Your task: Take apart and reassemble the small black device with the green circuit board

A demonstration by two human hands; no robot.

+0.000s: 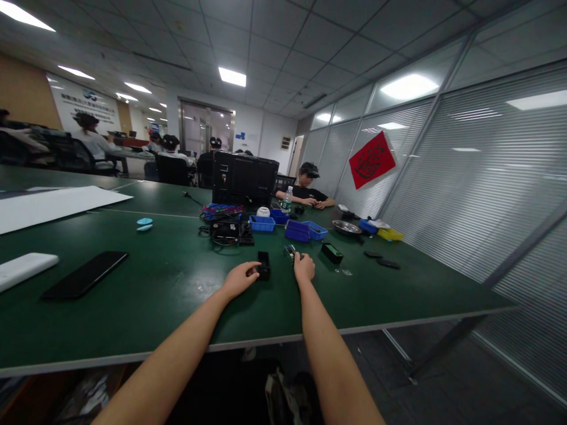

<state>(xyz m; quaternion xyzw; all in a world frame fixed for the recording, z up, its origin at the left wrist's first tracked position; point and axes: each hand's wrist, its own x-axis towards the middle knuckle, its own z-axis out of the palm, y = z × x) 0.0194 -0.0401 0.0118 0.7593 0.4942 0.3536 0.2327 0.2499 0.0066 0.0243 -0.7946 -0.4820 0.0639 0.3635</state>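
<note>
Both my arms reach out over a dark green table (133, 295). My left hand (241, 277) is closed around the side of a small black box (264, 265) that stands on the table. My right hand (303, 267) is closed on a small tool (290, 251), whose tip points away toward the blue bins. A second small black block (332, 252) lies just right of my right hand. Small clear bits (344, 271) lie near it.
Several blue bins (305, 230), a black device with cables (225, 231), a large black case (244, 178), a metal bowl (346, 227) and a yellow tray (390, 234) stand farther back. A black phone (85, 274) and white slab (24, 268) lie left. A seated person (308, 189) works opposite.
</note>
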